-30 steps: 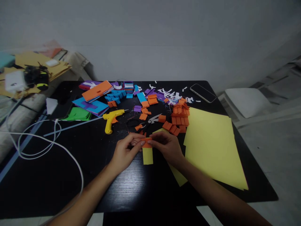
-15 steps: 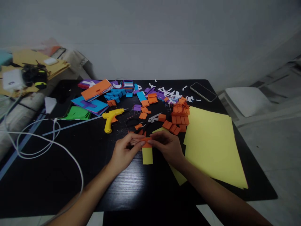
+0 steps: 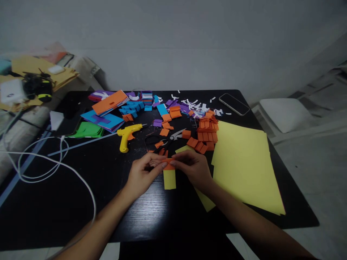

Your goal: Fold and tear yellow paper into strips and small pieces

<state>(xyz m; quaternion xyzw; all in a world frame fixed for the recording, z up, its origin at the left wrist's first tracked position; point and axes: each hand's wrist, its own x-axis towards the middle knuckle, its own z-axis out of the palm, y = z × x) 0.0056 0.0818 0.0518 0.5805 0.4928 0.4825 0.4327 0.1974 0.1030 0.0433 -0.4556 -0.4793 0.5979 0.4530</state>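
Between the fingertips of both hands is a small piece of orange paper (image 3: 169, 166). My left hand (image 3: 143, 176) pinches its left side, and my right hand (image 3: 193, 169) pinches its right side. A yellow paper strip (image 3: 170, 180) hangs down below the orange piece; whether the two are joined I cannot tell. Just beyond the fingers lie scissors (image 3: 177, 135) with open blades and several folded orange paper pieces (image 3: 207, 136). Under my right forearm, part of a yellow sheet (image 3: 204, 199) shows on the table.
A stack of yellow paper (image 3: 244, 169) covers the right side of the black table (image 3: 151, 224). A yellow glue gun (image 3: 127, 136) lies left of centre. White scraps (image 3: 199, 108) and a phone (image 3: 234, 104) are at the back. A white cable (image 3: 78, 175) loops over the left side.
Both hands keep their pinch on the orange paper in nearly the same place. The whole view has shifted very slightly; nothing on the table has visibly moved.
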